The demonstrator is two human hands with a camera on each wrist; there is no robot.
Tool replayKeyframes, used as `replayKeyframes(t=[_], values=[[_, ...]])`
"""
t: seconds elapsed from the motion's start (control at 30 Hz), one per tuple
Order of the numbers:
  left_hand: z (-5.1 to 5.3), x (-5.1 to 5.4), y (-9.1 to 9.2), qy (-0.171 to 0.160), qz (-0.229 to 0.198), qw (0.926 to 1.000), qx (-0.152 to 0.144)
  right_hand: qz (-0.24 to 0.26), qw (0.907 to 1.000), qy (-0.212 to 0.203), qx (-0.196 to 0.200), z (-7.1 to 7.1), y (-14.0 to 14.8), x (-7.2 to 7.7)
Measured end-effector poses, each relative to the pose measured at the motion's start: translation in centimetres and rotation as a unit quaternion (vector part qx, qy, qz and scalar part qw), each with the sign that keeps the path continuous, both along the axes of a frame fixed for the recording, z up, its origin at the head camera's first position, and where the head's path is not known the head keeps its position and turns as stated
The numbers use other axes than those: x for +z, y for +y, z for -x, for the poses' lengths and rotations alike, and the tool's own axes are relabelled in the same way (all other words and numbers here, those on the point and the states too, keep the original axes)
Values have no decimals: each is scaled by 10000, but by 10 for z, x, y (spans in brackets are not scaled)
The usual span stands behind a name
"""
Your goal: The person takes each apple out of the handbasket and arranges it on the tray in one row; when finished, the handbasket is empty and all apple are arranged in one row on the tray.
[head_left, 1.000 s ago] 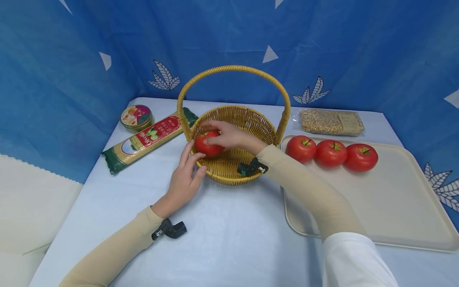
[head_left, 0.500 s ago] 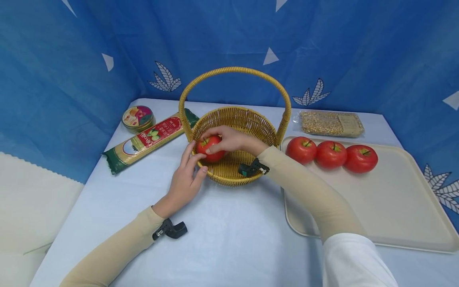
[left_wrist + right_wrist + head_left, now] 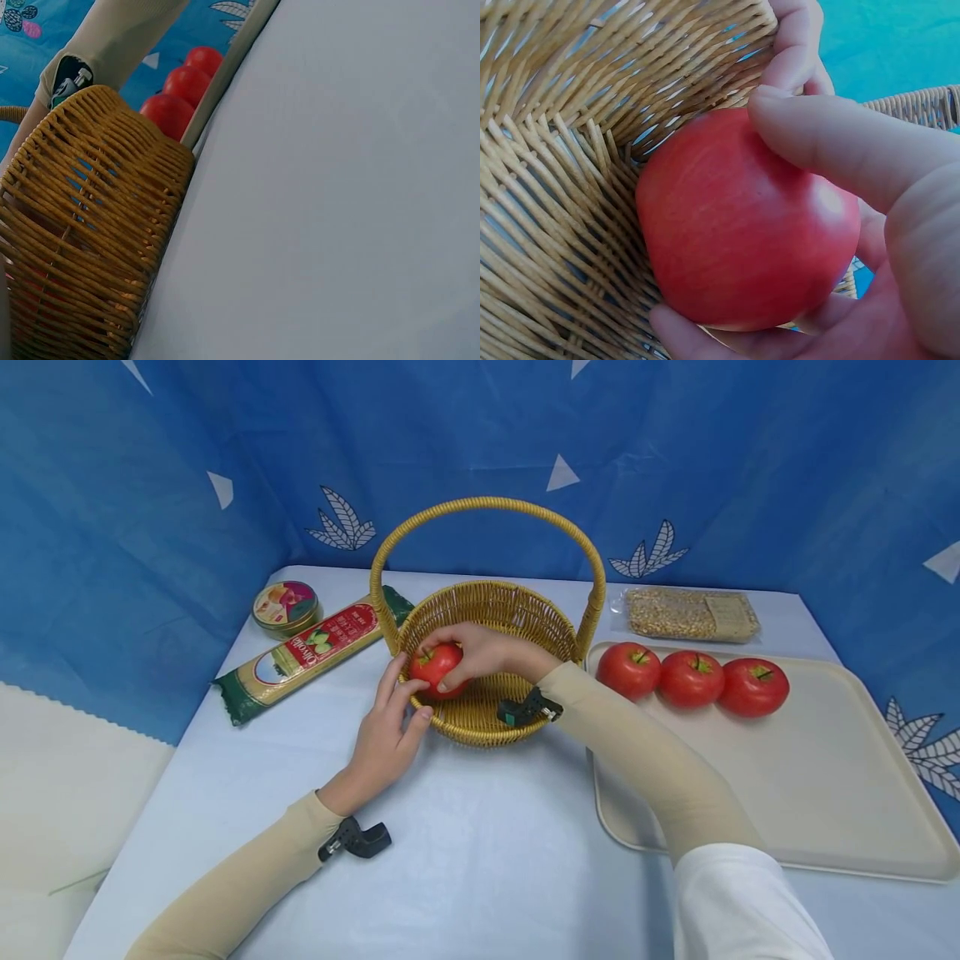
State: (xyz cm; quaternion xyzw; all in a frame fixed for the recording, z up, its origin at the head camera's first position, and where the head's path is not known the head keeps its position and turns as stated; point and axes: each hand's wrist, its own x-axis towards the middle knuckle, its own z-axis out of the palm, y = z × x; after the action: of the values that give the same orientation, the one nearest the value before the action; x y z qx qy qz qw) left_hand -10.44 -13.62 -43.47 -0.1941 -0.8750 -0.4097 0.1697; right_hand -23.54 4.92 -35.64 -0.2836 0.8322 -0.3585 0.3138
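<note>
A red apple (image 3: 431, 672) with a yellow-green stem end is in the left part of the wicker basket (image 3: 480, 737), low against its wall. My right hand (image 3: 487, 653) reaches in under the tall handle and grips the apple. Seen from the right wrist, its thumb lies on top of the apple (image 3: 742, 232) and fingers curl beneath. My left hand (image 3: 386, 731) holds the basket's front-left rim, fingers over the edge and thumb outside. The left wrist view shows the basket's woven side (image 3: 97, 225), with little of that hand.
Right of the basket, a beige tray (image 3: 825, 777) bears three red apples (image 3: 690, 680) in a row. Behind it lies a bag of grain (image 3: 692, 615). A spaghetti packet (image 3: 315, 647) and a round tin (image 3: 286, 608) lie to the left. A blue curtain (image 3: 480, 435) hangs behind.
My right hand and the apple have shifted slightly toward me and down inside the basket. The left hand stays at the rim.
</note>
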Motion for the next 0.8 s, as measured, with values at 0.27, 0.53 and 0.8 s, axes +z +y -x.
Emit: replayKeyframes(t=[0.27,0.53,0.8], values=[[1,0,0,-19,8,10000,27,-60,9998,74,163,1,-1,0],[2,-1,-1,-30,-9,10000,-7,-200,9993,247,222,0,1,3],[1,-2,0,38,11,10000,19,-570,9947,793,309,-7,13,21]])
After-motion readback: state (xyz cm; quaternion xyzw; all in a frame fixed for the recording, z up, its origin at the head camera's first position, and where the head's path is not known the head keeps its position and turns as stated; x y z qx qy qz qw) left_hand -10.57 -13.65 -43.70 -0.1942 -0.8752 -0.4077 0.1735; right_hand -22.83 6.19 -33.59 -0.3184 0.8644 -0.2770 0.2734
